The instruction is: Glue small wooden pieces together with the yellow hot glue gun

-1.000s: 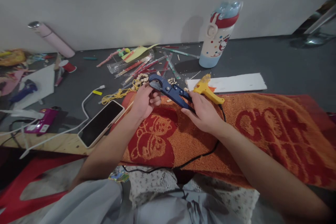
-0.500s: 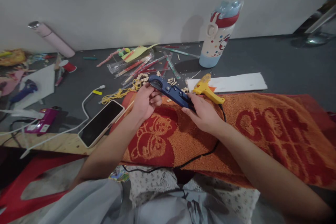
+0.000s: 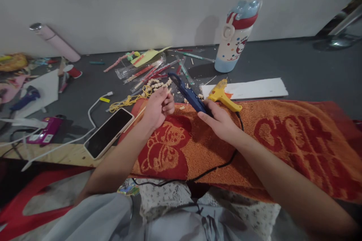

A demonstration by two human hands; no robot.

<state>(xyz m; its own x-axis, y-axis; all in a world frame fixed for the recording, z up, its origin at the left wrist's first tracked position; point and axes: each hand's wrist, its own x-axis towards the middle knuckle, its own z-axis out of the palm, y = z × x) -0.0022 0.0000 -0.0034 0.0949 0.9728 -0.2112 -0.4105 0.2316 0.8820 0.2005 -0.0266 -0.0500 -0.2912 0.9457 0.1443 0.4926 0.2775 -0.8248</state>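
My left hand (image 3: 158, 109) is closed around a thin wooden chopstick (image 3: 140, 113). One end of it pokes out past my fingertips, and the rest slants back toward the phone. Wrapped round the handles of a dark blue hand cutter (image 3: 190, 96) is my right hand (image 3: 220, 120). The cutter's head points up and away, a small gap to the right of the stick's tip. Short cut wooden pieces (image 3: 157, 84) lie in a heap just beyond my left hand. Both hands are above an orange and red towel (image 3: 215, 158).
A yellow glue gun (image 3: 222, 97) lies by a white board (image 3: 257, 89), its black cord crossing the towel. A bottle (image 3: 236, 39) stands behind. Wrapped chopsticks (image 3: 152, 71), yellow string (image 3: 127, 101) and a phone (image 3: 109, 133) are to the left.
The cutter's head has swung up and away from the stick, leaving the stick's tip exposed. My left hand has stayed almost in place.
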